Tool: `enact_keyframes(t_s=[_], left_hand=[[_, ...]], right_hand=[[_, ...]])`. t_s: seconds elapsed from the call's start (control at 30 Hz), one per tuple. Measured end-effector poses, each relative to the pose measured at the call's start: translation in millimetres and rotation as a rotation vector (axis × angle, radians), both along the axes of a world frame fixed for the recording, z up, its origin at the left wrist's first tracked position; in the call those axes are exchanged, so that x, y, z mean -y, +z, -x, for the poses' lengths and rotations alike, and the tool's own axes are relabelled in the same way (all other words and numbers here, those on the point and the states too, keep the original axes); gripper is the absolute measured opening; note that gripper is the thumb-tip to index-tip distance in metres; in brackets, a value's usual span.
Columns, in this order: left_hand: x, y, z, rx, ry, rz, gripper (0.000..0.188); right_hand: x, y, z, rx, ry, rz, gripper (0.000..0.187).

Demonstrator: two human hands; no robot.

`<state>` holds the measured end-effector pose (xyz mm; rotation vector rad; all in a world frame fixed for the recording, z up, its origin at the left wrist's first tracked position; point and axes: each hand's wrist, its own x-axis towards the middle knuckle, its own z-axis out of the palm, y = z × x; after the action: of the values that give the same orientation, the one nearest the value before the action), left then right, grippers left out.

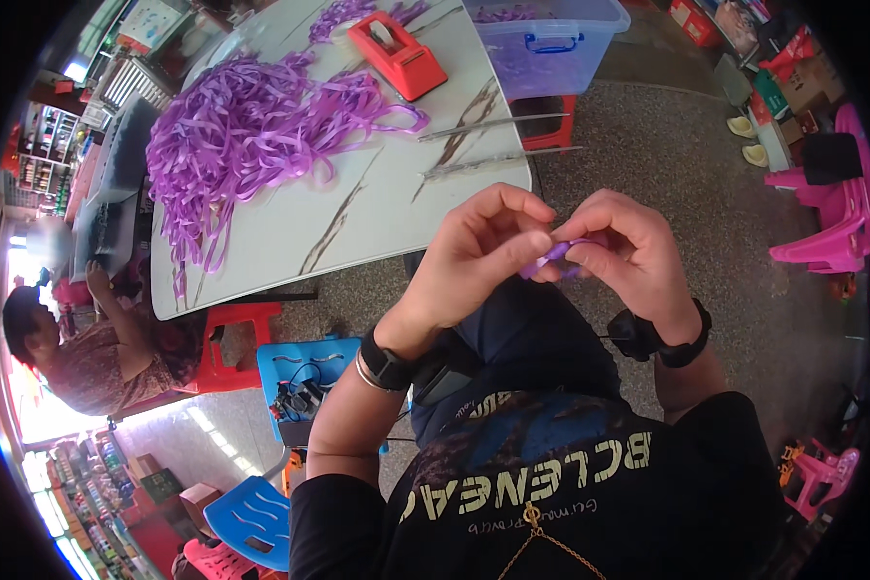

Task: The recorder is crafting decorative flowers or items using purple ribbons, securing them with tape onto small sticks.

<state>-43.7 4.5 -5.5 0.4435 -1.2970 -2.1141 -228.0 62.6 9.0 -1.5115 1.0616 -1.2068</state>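
Both my hands meet just off the table's right corner, above my lap. Between their fingertips is a small piece of purple ribbon [555, 253], bunched or looped, mostly covered by the fingers. My left hand [488, 246] pinches it with thumb and forefinger, the other fingers curled. My right hand [628, 253] grips the ribbon's other side between thumb and fingers. A large heap of the same purple ribbon [251, 126] lies loose on the white marbled table [358, 217]. Two thin silvery strips [498, 162] stick out over the table's right edge, near my hands.
A red tape dispenser [401, 58] stands at the table's far side. Beyond the right edge, a clear plastic bin [551, 63] rests on a red stool [548, 116]. Another person [87, 343] sits at the left. Blue chairs [251, 522] stand at lower left, pink chairs [831, 217] at right.
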Motion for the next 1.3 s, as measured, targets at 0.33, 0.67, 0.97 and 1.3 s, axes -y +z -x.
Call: enact_keyframes(t_s=[0.33, 0.67, 0.97, 1.3], left_hand=[[7.3, -4.6, 0.9, 0.113, -0.181, -0.200, 0.028], [15.7, -14.5, 13.4, 0.095, -0.087, -0.169, 0.019], [20.1, -27.4, 28.7, 0.202, 0.269, 0.218, 0.014], [23.9, 2.0, 7.8, -0.190, 0.130, -0.107, 0.014]], right_hand=[[16.5, -8.7, 16.1, -0.115, 0.028, 0.088, 0.011], [30.7, -17.0, 15.7, -0.110, -0.105, 0.226, 0.011], [10.1, -23.2, -13.5, 0.272, -0.151, -0.344, 0.010], [-11.1, -97.3, 14.9, -0.131, 0.020, -0.399, 0.017]])
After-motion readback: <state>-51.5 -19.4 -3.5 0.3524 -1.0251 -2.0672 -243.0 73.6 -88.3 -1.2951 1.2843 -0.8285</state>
